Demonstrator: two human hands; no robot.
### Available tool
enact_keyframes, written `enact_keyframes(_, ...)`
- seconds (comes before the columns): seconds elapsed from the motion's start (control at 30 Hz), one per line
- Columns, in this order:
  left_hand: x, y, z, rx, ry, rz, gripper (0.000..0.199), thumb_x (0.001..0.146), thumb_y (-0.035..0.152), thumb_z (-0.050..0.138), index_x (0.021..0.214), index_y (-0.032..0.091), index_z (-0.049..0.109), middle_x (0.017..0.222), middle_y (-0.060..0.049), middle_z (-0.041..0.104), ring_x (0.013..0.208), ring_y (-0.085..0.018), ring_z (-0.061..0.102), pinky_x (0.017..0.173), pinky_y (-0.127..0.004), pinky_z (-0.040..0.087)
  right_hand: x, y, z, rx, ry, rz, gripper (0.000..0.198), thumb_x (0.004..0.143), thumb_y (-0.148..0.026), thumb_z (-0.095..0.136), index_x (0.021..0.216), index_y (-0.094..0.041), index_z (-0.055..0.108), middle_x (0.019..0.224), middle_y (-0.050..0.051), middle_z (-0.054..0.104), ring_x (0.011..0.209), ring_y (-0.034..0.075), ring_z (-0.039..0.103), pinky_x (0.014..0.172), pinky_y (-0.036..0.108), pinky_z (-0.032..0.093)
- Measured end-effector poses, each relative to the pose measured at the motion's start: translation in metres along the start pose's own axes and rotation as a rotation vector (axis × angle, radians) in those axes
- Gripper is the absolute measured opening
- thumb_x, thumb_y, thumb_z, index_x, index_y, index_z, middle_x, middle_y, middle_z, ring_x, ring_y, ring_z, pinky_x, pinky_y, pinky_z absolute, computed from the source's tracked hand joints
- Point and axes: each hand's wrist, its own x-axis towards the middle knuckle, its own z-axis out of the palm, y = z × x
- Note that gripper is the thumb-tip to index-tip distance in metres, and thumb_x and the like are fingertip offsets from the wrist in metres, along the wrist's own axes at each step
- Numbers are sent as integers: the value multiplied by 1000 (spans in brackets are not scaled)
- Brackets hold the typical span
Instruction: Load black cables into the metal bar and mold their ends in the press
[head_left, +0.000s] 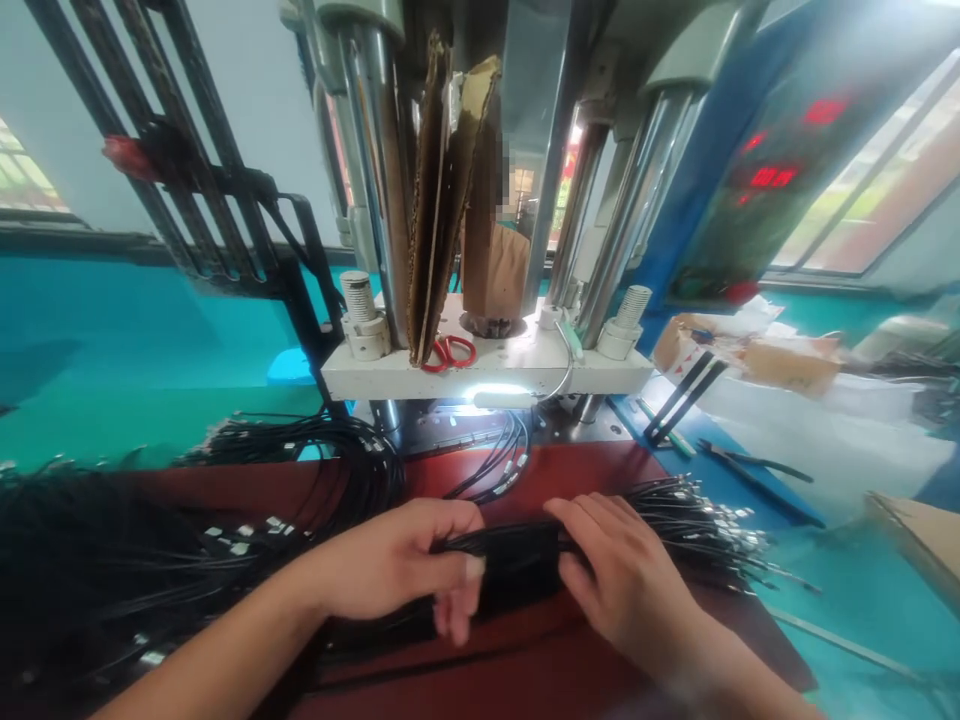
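Note:
A thick bundle of black cables (519,560) stretches across the red-brown work surface (600,680) in front of me. My left hand (409,565) is closed around its left part, with the thumb on top and the fingertips showing below. On the right part my right hand (626,560) is wrapped over the same bundle, its thumb at the near side. Beyond the right hand the cable ends (720,525) fan out, tipped with shiny metal fittings. A few looped cables with pale tags (514,470) lie behind the hands, under the press.
A press with a white plate (487,375) stands ahead, lit by a lamp (501,397). Red-handled scissors (450,352) and cardboard (431,220) are on the plate. Large piles of black cables (112,580) lie left. Pliers (750,465) and a cardboard box (787,360) are at right.

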Motion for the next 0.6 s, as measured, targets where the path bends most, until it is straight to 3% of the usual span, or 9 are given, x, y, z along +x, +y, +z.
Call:
enact_keyframes(0.13, -4, -1, -10, -100, -37, -40, 21, 91, 37, 53, 83, 18, 46, 60, 7, 54, 41, -7, 55, 37, -15, 34, -8, 28, -15, -107, -23, 161, 34, 78, -6, 50, 107, -19, 60, 98, 7, 65, 92, 26, 58, 83, 41, 43)
enact_keyframes(0.23, -5, -1, -12, -84, -22, -58, 21, 90, 37, 55, 84, 19, 44, 58, 9, 53, 36, -4, 48, 33, -14, 28, -12, 44, -42, -206, -38, 117, 36, 80, -7, 47, 110, -22, 60, 99, 6, 66, 92, 25, 60, 84, 41, 43)
enact_keyframes(0.4, -2, -2, -6, -4, -18, -49, 26, 88, 42, 56, 83, 19, 45, 61, 7, 54, 37, -4, 47, 34, -14, 29, -17, 65, -81, -494, 193, 76, 40, 82, -7, 45, 117, -20, 59, 101, 9, 66, 97, 29, 58, 89, 45, 40)
enact_keyframes(0.53, 2, -8, -5, 38, -53, -57, 28, 86, 45, 58, 85, 20, 47, 63, 6, 56, 37, -5, 48, 34, -14, 32, -22, 87, -80, -545, 24, 45, 37, 77, -3, 48, 107, -20, 62, 84, 6, 66, 83, 26, 61, 88, 46, 41)
enact_keyframes(0.6, 2, -11, -5, 48, -85, -74, 29, 84, 47, 59, 88, 20, 48, 66, 5, 60, 39, -6, 50, 34, -15, 33, -25, 95, -76, -563, 40, 37, 37, 77, -2, 48, 106, -20, 62, 87, 6, 67, 87, 26, 61, 96, 49, 37)
